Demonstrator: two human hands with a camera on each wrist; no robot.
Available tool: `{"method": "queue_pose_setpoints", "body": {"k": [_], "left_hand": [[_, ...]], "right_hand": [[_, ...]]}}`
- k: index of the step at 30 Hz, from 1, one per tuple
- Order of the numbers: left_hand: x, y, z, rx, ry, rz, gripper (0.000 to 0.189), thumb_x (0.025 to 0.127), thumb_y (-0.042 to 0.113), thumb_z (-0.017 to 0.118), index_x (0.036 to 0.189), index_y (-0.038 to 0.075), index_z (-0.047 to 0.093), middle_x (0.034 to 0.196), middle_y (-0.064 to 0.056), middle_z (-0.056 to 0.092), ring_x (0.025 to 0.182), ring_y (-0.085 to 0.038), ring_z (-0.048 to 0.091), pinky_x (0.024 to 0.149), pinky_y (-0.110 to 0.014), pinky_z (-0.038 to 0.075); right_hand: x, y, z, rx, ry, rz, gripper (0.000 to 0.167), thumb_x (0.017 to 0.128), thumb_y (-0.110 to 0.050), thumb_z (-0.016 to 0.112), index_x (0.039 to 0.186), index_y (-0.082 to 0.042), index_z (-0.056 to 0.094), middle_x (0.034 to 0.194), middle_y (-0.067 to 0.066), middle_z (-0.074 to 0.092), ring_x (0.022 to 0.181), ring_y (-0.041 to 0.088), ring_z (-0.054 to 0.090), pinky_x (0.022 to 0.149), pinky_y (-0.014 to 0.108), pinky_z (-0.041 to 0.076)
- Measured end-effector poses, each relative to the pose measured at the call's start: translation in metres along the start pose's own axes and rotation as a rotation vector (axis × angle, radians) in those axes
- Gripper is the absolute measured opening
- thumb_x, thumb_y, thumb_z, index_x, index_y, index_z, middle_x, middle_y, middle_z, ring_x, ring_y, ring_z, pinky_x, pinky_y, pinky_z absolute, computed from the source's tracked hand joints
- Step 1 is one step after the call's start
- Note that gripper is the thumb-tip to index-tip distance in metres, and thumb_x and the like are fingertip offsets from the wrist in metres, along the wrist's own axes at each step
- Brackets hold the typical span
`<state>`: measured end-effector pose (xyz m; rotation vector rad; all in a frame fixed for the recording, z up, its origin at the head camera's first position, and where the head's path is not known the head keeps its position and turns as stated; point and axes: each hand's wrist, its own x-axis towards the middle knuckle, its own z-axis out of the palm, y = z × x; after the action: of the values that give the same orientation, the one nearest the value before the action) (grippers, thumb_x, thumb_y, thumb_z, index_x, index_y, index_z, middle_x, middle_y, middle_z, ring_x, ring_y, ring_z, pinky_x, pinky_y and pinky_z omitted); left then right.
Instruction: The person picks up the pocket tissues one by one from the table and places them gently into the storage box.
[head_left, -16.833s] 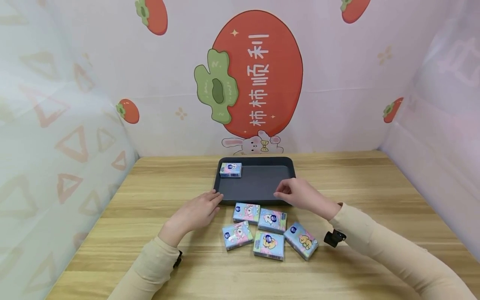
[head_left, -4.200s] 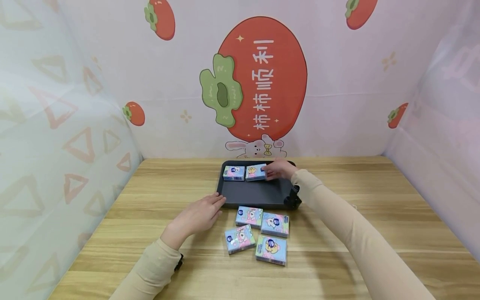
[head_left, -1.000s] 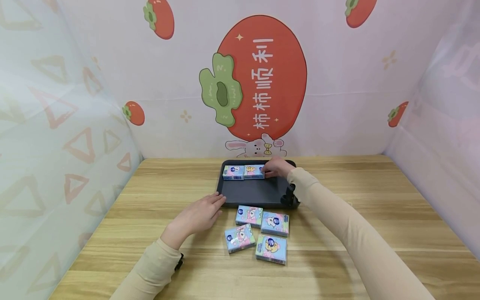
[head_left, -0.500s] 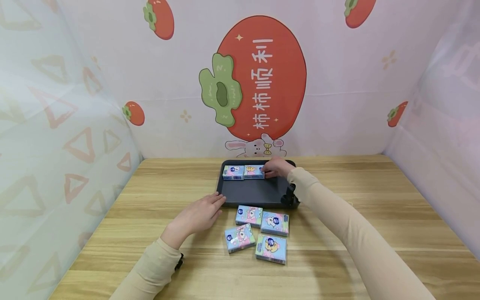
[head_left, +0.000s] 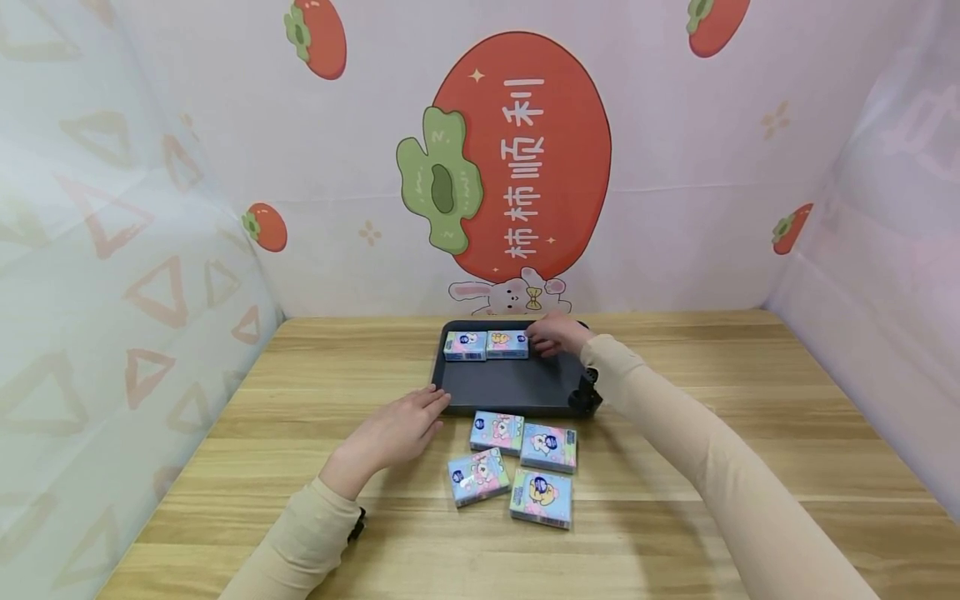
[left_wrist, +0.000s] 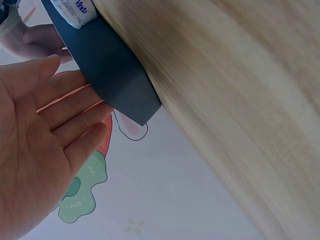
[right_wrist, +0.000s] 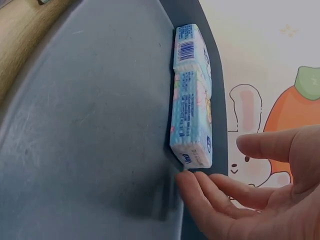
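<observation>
In the head view a dark grey tray stands at the back of the table. Two pastel tissue packs lie end to end along its far wall: a left pack and a right pack with a yellow character. My right hand is just beside the right pack. Thumb and fingers are spread apart in the right wrist view, holding nothing, with fingertips near the pack's end. My left hand touches the tray's near left corner with extended fingers; its palm shows in the left wrist view.
Several more tissue packs lie loose in front of the tray, among them a pink-bear pack close to its near edge and a yellow-character pack nearest me. A printed cloth wall rises behind the wooden table.
My right hand has let go of the right tissue pack and shifted slightly right. Over the last seconds that pack was straightened against the left one. The left hand stays put.
</observation>
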<state>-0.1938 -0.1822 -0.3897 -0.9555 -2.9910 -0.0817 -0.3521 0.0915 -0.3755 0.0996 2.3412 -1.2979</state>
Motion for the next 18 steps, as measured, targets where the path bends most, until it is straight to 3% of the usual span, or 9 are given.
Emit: {"method": "queue_pose_setpoints", "body": {"k": [18], "left_hand": [[0.0, 0.0, 0.0, -0.008, -0.003, -0.004, 0.042, 0.098, 0.02, 0.05, 0.134, -0.003, 0.05, 0.139, -0.02, 0.049, 0.132, -0.034, 0.044, 0.11, -0.046, 0.038]], "right_hand": [[-0.026, -0.002, -0.004, -0.256, 0.052, -0.179, 0.032, 0.095, -0.021, 0.056, 0.118, -0.001, 0.062, 0.112, 0.016, 0.066, 0.098, 0.029, 0.065, 0.084, 0.038, 0.057]]}}
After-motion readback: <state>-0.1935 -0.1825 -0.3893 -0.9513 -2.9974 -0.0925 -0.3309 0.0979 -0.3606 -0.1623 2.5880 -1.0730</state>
